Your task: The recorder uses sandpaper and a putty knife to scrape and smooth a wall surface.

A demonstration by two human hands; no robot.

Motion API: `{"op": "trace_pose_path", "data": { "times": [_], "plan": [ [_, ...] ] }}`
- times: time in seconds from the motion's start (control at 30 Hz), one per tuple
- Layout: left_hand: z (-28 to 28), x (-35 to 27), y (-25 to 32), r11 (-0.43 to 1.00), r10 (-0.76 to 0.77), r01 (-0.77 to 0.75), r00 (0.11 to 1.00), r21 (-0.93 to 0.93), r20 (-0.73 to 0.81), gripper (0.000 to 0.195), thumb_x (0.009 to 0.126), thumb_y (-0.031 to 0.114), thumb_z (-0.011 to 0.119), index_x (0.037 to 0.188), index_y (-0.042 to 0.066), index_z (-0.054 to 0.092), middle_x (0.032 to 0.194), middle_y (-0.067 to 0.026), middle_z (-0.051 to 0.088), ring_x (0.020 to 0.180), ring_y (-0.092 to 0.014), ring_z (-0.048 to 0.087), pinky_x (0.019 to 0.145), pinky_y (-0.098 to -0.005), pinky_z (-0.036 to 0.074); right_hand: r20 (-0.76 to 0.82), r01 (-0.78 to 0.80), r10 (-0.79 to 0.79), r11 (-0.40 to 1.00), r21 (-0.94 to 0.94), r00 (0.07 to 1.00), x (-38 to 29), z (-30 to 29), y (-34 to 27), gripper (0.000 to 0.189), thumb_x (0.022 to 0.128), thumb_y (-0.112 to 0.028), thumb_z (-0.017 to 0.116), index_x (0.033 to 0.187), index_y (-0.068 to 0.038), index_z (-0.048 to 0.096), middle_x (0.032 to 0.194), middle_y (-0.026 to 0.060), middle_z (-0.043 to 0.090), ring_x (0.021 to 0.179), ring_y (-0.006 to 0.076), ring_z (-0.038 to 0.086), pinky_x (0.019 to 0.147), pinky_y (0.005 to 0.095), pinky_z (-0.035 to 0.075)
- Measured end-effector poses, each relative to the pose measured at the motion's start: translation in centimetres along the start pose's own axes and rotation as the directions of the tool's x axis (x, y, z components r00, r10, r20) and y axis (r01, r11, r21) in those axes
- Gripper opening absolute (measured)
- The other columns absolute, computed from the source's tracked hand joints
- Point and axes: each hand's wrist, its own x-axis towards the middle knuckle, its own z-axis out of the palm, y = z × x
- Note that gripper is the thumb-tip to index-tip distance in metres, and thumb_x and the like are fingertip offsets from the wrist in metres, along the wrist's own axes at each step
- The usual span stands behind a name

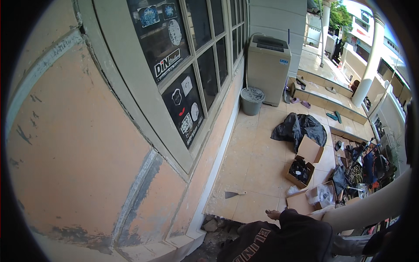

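Note:
My right hand [273,214] shows low in the picture, past the end of a dark sleeve, above the tiled floor. Its fingers are small and partly hidden by the sleeve, so I cannot tell whether they hold anything. Up and to its left, a putty knife [235,194] with a wide metal blade and a pale handle lies flat on the tiles, apart from the hand. My left hand is out of view. My dark shirt, with large lettering, fills the bottom. To the left stands a peach-painted wall [75,137] with grey patches and scraped marks.
Open cardboard boxes [296,178], one with dark contents, and a black plastic bag [302,126] lie ahead. Beyond stand a grey bucket [252,104] and a washing machine [268,72]. Tiled steps [330,98], a leaning column [363,204] and piled belongings [363,167] are right. Broken rubble [211,225] lies below the floor's edge.

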Motion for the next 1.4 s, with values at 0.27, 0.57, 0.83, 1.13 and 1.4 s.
{"op": "trace_pose_path", "data": {
  "times": [0.27,0.57,0.83,1.13,1.4],
  "plan": [
    [1.4,-9.2,-9.4,0.957,-0.067,-0.095,0.848,-0.275,-0.526,0.051,0.088,0.036,0.060,0.119,-0.005,0.058,0.115,-0.0243,0.062,0.104,-0.036,0.061,0.094,-0.0461,0.046,-0.460,0.239,0.013,0.841,0.485,0.888,-2.0,-5.3,-6.2,0.036,0.090,-0.032,0.054,0.095,0.003,0.060,0.083,0.0252,0.064,0.087,0.0387,0.065,0.074,0.0485,0.047],
    [-18.4,-22.0,13.2,0.452,-0.112,-0.862,0.201,-0.230,-0.973,0.057,0.101,0.044,0.032,0.139,0.003,0.041,0.144,-0.0187,0.040,0.129,-0.031,0.044,0.109,-0.0446,0.031,-0.846,0.986,-0.525,0.169,-0.002,0.088,-15.8,-24.3,-40.3,0.056,0.100,-0.028,0.041,0.147,0.000,0.030,0.154,0.0249,0.019,0.143,0.0385,0.020,0.116,0.0437,0.019],
    [-21.4,-30.5,26.0,0.455,0.316,-0.742,-0.384,0.493,-0.868,0.061,0.098,0.041,0.035,0.139,-0.004,0.031,0.140,-0.0242,0.034,0.127,-0.036,0.042,0.104,-0.0488,0.036,-0.840,0.987,-0.527,0.014,-0.158,-0.127,-29.4,-24.4,-50.0,0.036,0.086,0.002,0.060,0.122,-0.005,0.061,0.083,0.0134,0.052,0.071,0.0260,0.056,0.063,0.0378,0.047],
    [-20.4,-26.8,27.8,0.624,0.266,-0.544,-0.528,0.561,-0.807,0.056,0.102,0.031,0.037,0.144,-0.002,0.019,0.142,-0.0259,0.026,0.127,-0.037,0.039,0.102,-0.0475,0.038,-0.787,0.944,-0.575,0.075,-0.322,-0.223,-32.4,-24.3,-51.3,0.035,0.086,0.007,0.054,0.118,-0.003,0.063,0.093,0.0156,0.058,0.075,0.0339,0.060,0.066,0.0425,0.050],
    [-21.1,-25.9,27.1,0.618,0.314,-0.468,-0.589,0.631,-0.745,0.054,0.103,0.033,0.034,0.144,-0.002,0.022,0.140,-0.0249,0.029,0.126,-0.035,0.040,0.101,-0.0478,0.039,-0.745,0.875,-0.603,0.154,-0.460,-0.285,-33.3,-25.8,-50.8,0.035,0.080,0.009,0.056,0.109,-0.006,0.069,0.090,0.0111,0.059,0.074,0.0296,0.064,0.065,0.0383,0.055]
  ]
}}
